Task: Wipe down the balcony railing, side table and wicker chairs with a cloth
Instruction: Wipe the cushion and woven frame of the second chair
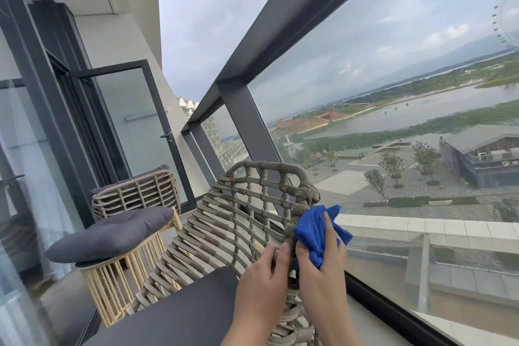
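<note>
A grey-brown wicker chair (238, 211) stands right in front of me, its woven back facing the glass. My left hand (262, 275) grips the chair's right edge rail, fingers curled round the weave. My right hand (320, 270) holds a bunched blue cloth (316, 226) against the same rail, just below the chair's knotted top corner. The dark metal balcony railing (280, 28) runs diagonally above the glass panels. A second wicker chair (137, 191) stands further back. The side table (112, 286), with pale slatted legs, sits between the chairs.
A dark grey seat cushion (179, 314) lies on the near chair. Another grey cushion (112, 233) rests on the side table. A glass door (134, 126) stands open at the far end. Glass balustrade panels (393, 149) close off the right side.
</note>
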The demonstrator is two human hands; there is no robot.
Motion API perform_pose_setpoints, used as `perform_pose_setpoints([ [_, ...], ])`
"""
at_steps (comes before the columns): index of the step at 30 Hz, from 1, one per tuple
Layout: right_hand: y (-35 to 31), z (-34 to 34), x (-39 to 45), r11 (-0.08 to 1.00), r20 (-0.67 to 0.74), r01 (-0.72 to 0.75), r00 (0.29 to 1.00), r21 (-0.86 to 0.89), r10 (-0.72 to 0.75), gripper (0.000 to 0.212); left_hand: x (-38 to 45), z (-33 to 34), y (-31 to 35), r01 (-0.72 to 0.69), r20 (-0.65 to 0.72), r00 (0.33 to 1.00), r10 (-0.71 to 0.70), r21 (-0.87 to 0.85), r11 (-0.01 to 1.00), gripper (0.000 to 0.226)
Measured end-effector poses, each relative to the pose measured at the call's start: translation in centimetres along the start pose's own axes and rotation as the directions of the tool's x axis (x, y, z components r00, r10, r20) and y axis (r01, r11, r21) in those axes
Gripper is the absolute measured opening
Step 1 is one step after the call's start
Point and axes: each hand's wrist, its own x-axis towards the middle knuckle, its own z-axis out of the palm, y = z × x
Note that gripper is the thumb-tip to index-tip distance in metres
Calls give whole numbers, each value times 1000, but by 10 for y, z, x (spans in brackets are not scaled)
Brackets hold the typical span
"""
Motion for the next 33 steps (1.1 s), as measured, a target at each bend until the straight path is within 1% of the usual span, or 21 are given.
perform_pose_setpoints([
  [5,-8,-3,-8,999,31,45,998,21,-46,71,0,2,-1,17,18,1000,-17,-22,1000,73],
  [9,-15,-14,-11,996,58,86,994,35,-88,66,0,2,-2,20,8,1000,-20,5,1000,72],
  [11,-19,-19,-6,997,36,74,997,13,-75,62,0,0,-1,20,0,1000,-20,14,1000,70],
  [14,-14,-27,9,1000,-26,22,999,3,-22,58,0,0,0,20,-3,1000,-19,40,999,61],
  [17,3,-32,21,998,-61,-55,997,-21,54,59,0,0,0,20,0,1000,-20,49,999,58],
  [20,23,-38,32,981,-87,-192,978,-31,189,57,0,1,-3,24,-4,1000,-24,46,999,58],
  [22,35,-42,38,956,-107,-293,950,9,292,51,0,3,-2,27,3,1000,-27,50,998,59],
  [23,41,-40,40,942,-105,-335,937,11,334,47,0,3,-2,27,2,1000,-27,54,998,60],
  [25,52,-33,38,914,-34,-404,915,-27,403,43,0,3,-3,24,1,1000,-24,63,998,60],
  [28,64,-19,31,898,31,-429,901,-100,433,47,0,2,-3,27,11,1000,-27,68,997,60],
  [32,52,-17,21,904,27,-423,905,-64,425,55,0,1,-3,16,9,1000,-17,77,997,60],
  [33,47,-16,19,909,24,-414,910,-45,415,61,0,2,-3,20,10,1000,-21,82,996,60],
])
